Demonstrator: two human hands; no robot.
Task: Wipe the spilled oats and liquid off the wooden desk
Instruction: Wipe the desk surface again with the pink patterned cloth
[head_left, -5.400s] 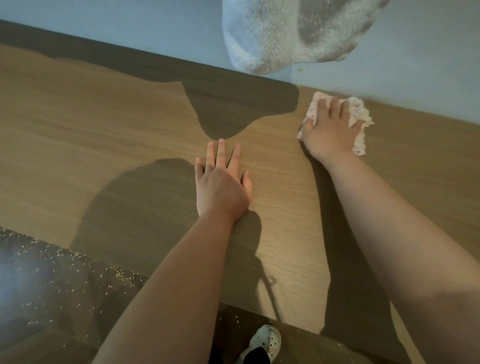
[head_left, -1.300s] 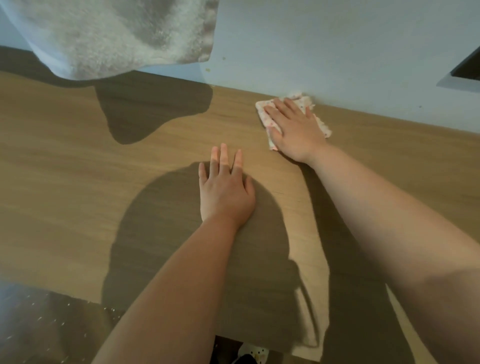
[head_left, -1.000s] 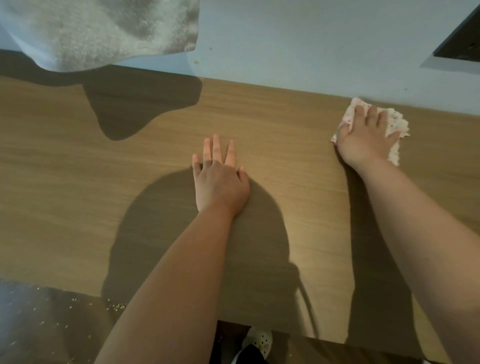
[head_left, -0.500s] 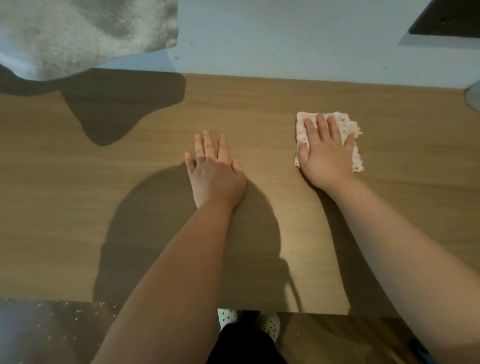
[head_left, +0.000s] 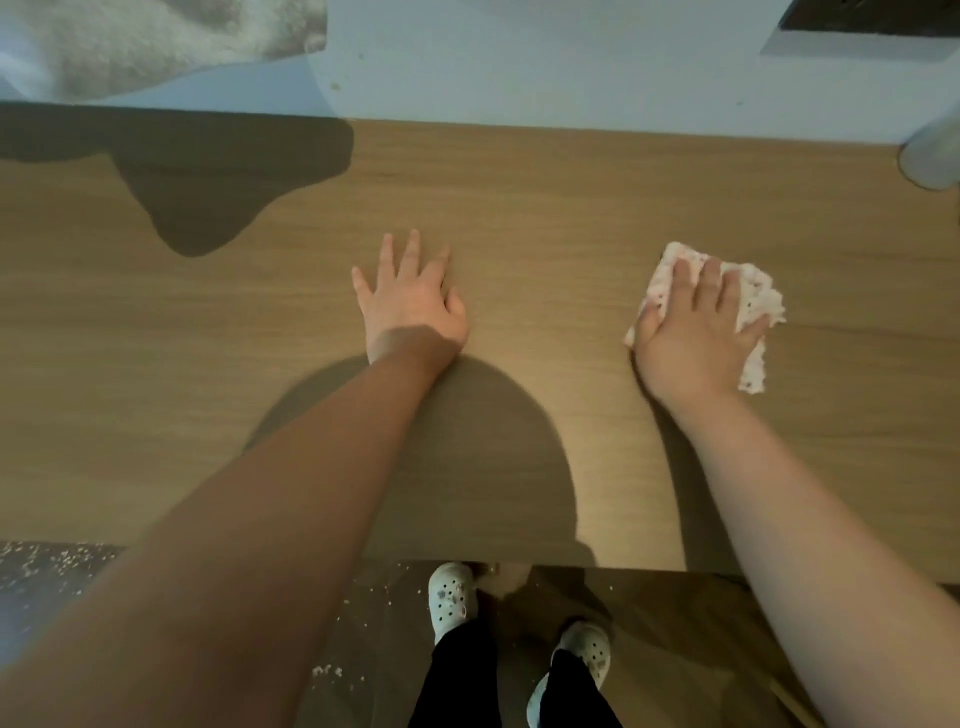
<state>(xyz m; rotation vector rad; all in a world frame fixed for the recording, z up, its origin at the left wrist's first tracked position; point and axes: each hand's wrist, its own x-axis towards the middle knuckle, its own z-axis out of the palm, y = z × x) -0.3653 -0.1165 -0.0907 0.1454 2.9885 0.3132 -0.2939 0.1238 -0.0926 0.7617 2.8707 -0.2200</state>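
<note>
A bare wooden surface (head_left: 571, 208) runs along a pale wall (head_left: 545, 62), with a fluffy white towel (head_left: 130, 41) hanging at the upper left. Oat flakes (head_left: 52, 556) speckle the dark floor (head_left: 363, 623) below the near edge. The left hand (head_left: 410, 306) lies flat, fingers spread. To its right, the right hand (head_left: 696, 332) presses flat-fingered on a crumpled pink-speckled cloth (head_left: 758, 296), which shows beyond the fingertips and along the hand's outer side.

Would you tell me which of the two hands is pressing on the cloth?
The right hand: it lies flat on the speckled white cloth, while the left hand rests flat on the bare wooden desk.
</note>
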